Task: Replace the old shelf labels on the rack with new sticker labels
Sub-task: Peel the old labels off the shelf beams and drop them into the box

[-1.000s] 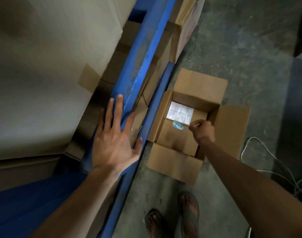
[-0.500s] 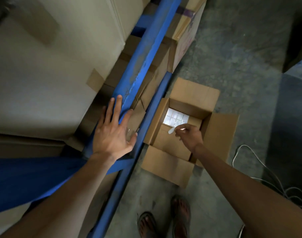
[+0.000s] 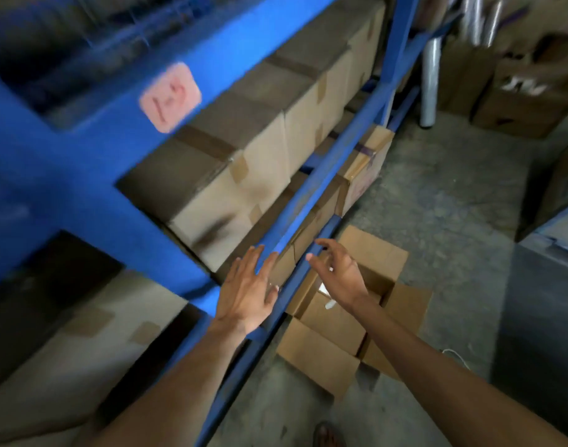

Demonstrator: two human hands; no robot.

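A pink old label (image 3: 170, 96) with handwriting, blurred, is stuck on the upper beam of the blue rack (image 3: 66, 188). My left hand (image 3: 247, 288) lies flat with fingers apart on the lower blue beam (image 3: 324, 175). My right hand (image 3: 337, 272) hovers beside that beam, above the open carton (image 3: 389, 259) on the floor. Its fingers are curled and spread. A small white fleck shows at its palm, and white scraps (image 3: 328, 305) show just under the wrist. I cannot tell whether the hand holds a sticker.
Taped cardboard boxes (image 3: 269, 162) fill the shelf behind the beam. Foil-wrapped rolls (image 3: 431, 75) and more boxes (image 3: 527, 101) stand at the far right. A white cable (image 3: 453, 353) lies on the concrete floor. My sandalled foot (image 3: 328, 437) is at the bottom edge.
My right hand rose out of the open carton towards the rack beam. The view swung up, bringing the pink label into sight. My left hand stayed on the beam.
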